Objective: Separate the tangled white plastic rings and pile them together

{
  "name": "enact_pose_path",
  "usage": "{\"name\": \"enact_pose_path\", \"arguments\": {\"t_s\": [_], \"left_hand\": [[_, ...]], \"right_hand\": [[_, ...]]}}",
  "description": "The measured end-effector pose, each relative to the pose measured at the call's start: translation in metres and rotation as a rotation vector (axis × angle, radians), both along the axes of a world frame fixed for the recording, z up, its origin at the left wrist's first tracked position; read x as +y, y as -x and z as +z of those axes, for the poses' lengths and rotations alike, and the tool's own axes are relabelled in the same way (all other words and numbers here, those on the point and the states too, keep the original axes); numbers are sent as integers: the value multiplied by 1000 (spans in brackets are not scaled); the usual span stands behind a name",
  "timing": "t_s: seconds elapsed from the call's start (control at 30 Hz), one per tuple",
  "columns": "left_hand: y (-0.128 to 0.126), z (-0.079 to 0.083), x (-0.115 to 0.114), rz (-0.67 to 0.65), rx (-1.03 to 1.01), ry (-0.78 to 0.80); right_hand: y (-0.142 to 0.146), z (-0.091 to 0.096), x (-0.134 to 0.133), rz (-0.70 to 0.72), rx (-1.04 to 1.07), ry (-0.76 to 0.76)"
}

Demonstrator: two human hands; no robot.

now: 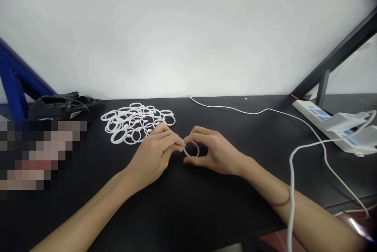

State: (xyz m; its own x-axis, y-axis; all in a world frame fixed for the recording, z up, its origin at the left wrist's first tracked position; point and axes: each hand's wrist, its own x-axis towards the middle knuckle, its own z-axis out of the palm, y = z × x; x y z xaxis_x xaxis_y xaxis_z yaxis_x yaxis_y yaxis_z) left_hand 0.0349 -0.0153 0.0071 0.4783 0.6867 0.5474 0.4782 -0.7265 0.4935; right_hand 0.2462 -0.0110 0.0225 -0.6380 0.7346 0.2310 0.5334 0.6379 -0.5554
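Between my two hands is a white ring (198, 150), thin and round, held just over the black table. My right hand (216, 149) curves around it, with thumb and fingers gripping its rim. At the ring's left side, my left hand (159, 148) pinches the edge with its fingertips pressed together. Those fingertips hide part of the rim. Just beyond my left hand lies a loose pile of similar white rings (135, 124), several of them overlapping.
A black plastic bag (59, 106) sits at the back left by a blue metal frame (17, 91). White power strips with chargers (324, 122) lie at the right. A white cable (229, 108) crosses the table (165, 212), and another hangs over my right forearm. A blurred patch covers the left edge.
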Motion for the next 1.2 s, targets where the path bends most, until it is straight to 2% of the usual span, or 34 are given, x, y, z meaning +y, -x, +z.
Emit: {"name": "enact_pose_path", "arguments": {"t_s": [0.13, 0.47, 0.63, 0.73, 0.9, 1.03, 1.2], "left_hand": [[0, -2, 1, -7, -2, 5], [-1, -6, 3, 68, 96, 25], [7, -5, 14, 253, 147, -10], [17, -3, 29, 422, 179, -43], [30, -1, 59, 637, 158, -24], [34, -5, 69, 707, 223, 36], [39, -6, 62, 671, 277, -75]], "right_hand": [[-2, -1, 1, -11, -7, -2], [1, -10, 5, -101, 29, 3], [-2, -16, 9, -205, 2, 13], [-3, -19, 11, -261, -31, 13], [-3, -20, 12, -261, -79, 6], [-3, -17, 11, -238, -112, -8], [-4, -17, 10, -212, -117, -18]]}}
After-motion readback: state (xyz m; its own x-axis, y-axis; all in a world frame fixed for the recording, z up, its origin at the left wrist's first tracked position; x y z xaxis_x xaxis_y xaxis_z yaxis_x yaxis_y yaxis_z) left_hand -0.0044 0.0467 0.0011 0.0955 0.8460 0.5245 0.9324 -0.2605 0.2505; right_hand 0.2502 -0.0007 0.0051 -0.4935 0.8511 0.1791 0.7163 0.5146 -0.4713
